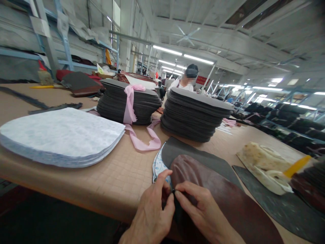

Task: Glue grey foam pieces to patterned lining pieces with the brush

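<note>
A glossy brown leather piece (215, 183) with a rounded end lies over a dark grey sheet (200, 154) at the table's front. Patterned light-blue sheets (159, 162) show under its left side. My right hand (205, 206) pinches the near left edge of the leather between thumb and fingertips, where a small dark bit shows. Right beside it, my left hand (154, 206) is closed on the same edge, thumb and fingers bent close together. What lies exactly between the fingertips is too small to make out.
Two tall stacks of dark grey sheets (198, 117) stand behind, one tied with a pink strip (130, 105). White sheets (63, 135) are piled at left. A glue-stained container (266, 162) with a yellow-handled tool (297, 166) sits at right. A person (186, 79) is beyond the stacks.
</note>
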The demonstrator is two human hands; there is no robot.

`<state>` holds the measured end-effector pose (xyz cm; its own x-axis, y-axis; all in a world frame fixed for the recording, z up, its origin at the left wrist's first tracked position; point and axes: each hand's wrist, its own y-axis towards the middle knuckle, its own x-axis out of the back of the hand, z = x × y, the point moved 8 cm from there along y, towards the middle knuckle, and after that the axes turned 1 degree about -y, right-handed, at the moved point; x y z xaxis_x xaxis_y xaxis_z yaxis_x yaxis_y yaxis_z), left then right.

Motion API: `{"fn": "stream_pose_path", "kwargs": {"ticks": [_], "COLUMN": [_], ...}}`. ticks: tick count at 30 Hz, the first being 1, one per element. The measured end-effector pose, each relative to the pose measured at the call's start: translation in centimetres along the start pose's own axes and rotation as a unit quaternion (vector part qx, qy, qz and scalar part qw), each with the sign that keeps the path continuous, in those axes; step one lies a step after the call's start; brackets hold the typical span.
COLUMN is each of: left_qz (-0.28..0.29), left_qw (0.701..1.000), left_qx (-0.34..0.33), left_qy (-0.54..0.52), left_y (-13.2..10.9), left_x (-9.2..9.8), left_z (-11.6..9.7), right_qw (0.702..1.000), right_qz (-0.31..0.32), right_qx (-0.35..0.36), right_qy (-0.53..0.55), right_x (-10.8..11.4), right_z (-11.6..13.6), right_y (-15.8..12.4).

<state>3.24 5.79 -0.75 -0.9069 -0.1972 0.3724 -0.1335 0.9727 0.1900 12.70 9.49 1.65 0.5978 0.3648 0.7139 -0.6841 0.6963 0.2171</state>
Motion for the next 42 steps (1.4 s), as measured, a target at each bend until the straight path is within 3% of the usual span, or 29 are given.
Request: {"fn": "stream_pose_path", "kwargs": {"ticks": [4, 8, 14, 18, 23, 33, 39, 42], "left_qz": [0.003, 0.002, 0.002, 0.007, 0.03, 0.044, 0.079, 0.072], "left_qw": [0.998, 1.0, 0.998, 0.987, 0.971, 0.968, 0.951, 0.952], "left_qx": [-0.028, -0.023, 0.003, 0.033, 0.063, 0.081, 0.108, 0.111], "left_qy": [0.049, 0.001, -0.07, -0.155, -0.229, -0.232, -0.281, -0.277], "left_y": [0.1, -0.1, -0.2, 0.1, 0.5, 1.2, 1.5, 1.6], "left_x": [-0.5, 0.0, 0.4, 0.1, -0.4, 0.3, 0.2, 0.3], "left_z": [-0.5, -1.0, -0.2, 1.4, 2.5, 3.0, 3.0, 3.3], "right_qw": [0.996, 0.996, 0.999, 0.992, 0.979, 0.995, 0.983, 0.976], "right_qz": [0.01, -0.018, -0.016, 0.032, 0.079, 0.04, -0.107, -0.126], "right_qx": [0.053, 0.068, -0.01, -0.067, -0.089, 0.087, 0.122, 0.157], "right_qy": [-0.069, -0.056, 0.028, 0.102, 0.168, 0.027, -0.087, -0.082], "right_x": [-0.1, 0.3, 0.5, 0.1, -0.3, -1.6, -1.1, -1.3], "right_z": [0.5, 0.8, -0.2, -1.2, -1.1, 0.8, 1.2, 1.7], "right_y": [-0.2, -0.1, 0.3, 0.3, 0.2, -1.1, -1.4, -1.4]}}
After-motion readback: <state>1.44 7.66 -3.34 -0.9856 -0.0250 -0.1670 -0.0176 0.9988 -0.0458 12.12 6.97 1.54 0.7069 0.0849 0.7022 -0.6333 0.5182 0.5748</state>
